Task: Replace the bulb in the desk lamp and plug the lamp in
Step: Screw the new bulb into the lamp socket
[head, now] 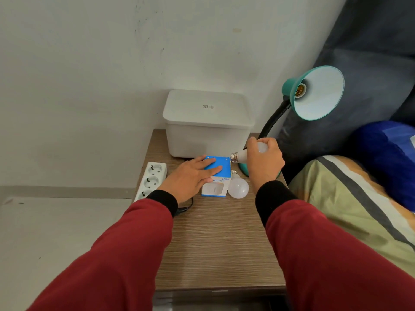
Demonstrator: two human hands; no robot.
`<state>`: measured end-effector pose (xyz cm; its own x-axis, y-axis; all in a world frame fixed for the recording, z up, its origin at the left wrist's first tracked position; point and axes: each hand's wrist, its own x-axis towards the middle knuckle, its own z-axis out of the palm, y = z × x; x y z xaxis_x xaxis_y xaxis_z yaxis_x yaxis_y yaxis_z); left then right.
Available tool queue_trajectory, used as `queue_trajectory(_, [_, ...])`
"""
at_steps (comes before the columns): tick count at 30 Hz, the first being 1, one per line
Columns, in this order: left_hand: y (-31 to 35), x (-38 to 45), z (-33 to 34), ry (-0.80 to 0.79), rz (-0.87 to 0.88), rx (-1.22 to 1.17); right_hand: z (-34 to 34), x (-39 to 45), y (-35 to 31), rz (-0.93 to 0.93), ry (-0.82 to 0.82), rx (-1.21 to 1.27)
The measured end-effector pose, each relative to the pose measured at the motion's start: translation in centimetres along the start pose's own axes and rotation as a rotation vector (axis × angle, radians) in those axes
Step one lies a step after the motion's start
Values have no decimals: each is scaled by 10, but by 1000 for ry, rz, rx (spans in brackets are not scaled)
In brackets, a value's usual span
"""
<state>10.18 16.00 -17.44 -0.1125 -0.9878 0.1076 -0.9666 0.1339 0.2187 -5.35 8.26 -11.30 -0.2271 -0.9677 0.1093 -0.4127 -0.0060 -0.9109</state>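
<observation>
The right hand (263,161) is clamped around a white frosted bulb with a silver screw base (241,155), fingers curled over the globe and the threaded end pointing left, just above the blue-topped cardboard box (219,170). The left hand (190,178) lies flat with straight fingers on top of that box, pressing it down rather than gripping it. A second white round bulb (238,187) lies on the wood-grain tabletop (220,243), touching the box's right side.

The teal desk lamp with a black gooseneck (314,93) stands at the tabletop's right rear corner, its shade tilted up toward the viewer, and the brass socket (300,90) inside looks empty. So the old bulb appears to be out already, and the step in hand is most likely carrying a bulb to the lamp; which of the two bulbs is the new one cannot be told.

The next move calls for lifting the held bulb up and right, turning its base toward the socket, and threading it in, probably with the left hand steadying the shade. The white three-socket power strip (151,179) lies at the tabletop's left edge; a dark cord (186,207) shows beneath the left wrist, but no plug sits in the strip's visible sockets. A white lidded plastic bin (207,124) stands against the wall.
</observation>
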Motion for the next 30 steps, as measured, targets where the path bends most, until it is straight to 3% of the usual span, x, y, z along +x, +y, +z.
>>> queue_trajectory(5, [4, 3, -6, -39, -5, 52, -6, 4, -5, -14, 3, 26])
queue_trajectory(10, [18, 31, -46, 102, -58, -50, -40, 31, -44, -124, 61, 75])
queue_trajectory(17, [64, 118, -116, 246, 43, -64, -88, 92, -69, -183, 267, 188])
queue_trajectory(23, [106, 184, -151, 145, 127, -78, -93, 123, -54, -70, 314, 255])
queue_trajectory(30, [122, 218, -162, 37, 210, -72, -77, 127, -46, -159, 213, 423])
